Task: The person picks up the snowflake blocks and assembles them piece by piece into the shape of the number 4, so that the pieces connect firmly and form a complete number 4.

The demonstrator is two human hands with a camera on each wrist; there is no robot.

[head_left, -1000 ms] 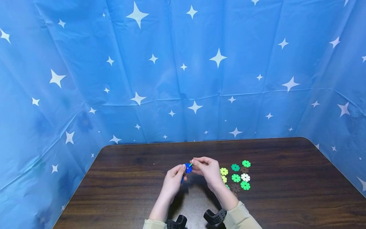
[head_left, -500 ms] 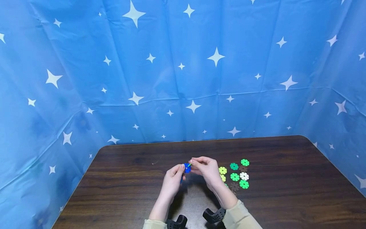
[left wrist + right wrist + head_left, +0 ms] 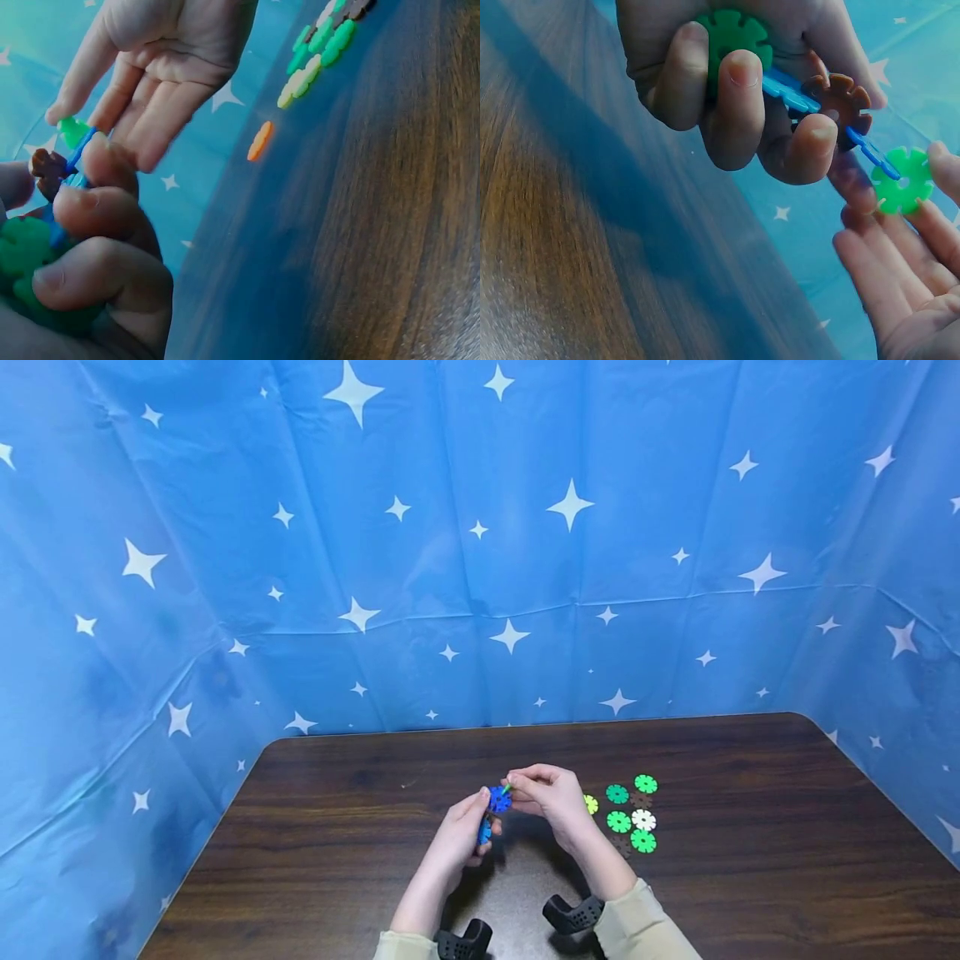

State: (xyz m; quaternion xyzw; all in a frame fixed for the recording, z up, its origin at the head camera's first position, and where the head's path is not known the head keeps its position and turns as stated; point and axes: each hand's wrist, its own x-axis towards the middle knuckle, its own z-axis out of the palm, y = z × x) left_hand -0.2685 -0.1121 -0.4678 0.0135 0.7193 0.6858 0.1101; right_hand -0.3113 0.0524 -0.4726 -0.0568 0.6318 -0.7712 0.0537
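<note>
Faces starred cloth at twelve o'clock, beyond table; holds work up over table, in both hands; with left hand, at eight o'clock of dark blue disc, grips joined chain, curled firmly round it; with right hand, at three o'clock, pinches bright green disc to chain's end; cannot tell whether fully slotted in; seems part-built, to judge by joins; counts as joined, running toward four o'clock in right wrist view, deep green disc, light blue disc, brown disc and dark blue disc; leaves unjoined on table, at three o'clock from hands, loose green discs, loose brown discs, yellow discs and white disc; leaves orange disc unjoined too, at seven o'clock from yellow discs in left wrist view; shows no container anywhere.
</note>
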